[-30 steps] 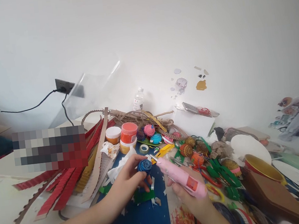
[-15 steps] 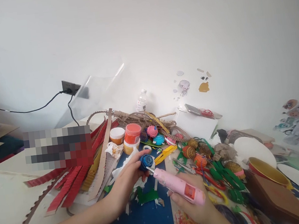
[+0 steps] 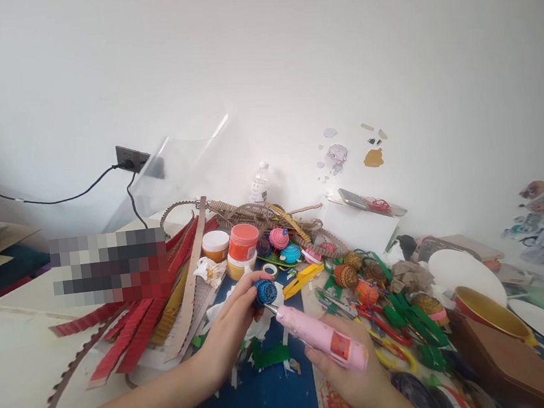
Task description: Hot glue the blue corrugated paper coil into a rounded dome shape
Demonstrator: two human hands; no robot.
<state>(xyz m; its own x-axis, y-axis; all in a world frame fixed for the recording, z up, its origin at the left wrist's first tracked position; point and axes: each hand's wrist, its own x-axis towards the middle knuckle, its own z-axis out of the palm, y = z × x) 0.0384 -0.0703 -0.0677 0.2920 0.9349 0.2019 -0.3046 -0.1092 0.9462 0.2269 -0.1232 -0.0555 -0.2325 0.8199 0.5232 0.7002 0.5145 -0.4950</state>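
Observation:
My left hand (image 3: 233,316) holds a small blue coiled piece (image 3: 265,292) between its fingertips. A pink glue gun (image 3: 322,337) is gripped in my right hand (image 3: 352,365), its metal tip pointing left and up at the lower edge of the blue piece. Whether the tip touches it, I cannot tell. Both hands are over a dark blue mat (image 3: 269,401). Green paper scraps (image 3: 269,355) and white bits lie on the mat below the blue piece. A yellow cutter (image 3: 303,280) rests just behind the glue gun.
Red corrugated strips (image 3: 134,337) spread at the left. Paint jars (image 3: 243,241) stand behind my left hand, near a pink coiled ball (image 3: 278,238). At the right are scissors (image 3: 391,347), green strips, a brown box (image 3: 505,357) and a gold bowl (image 3: 493,313). A bottle (image 3: 260,182) stands by the wall.
The blue piece has been tilted slightly in my left hand, and the glue gun's tip has shifted a little left with it. The view has moved slightly.

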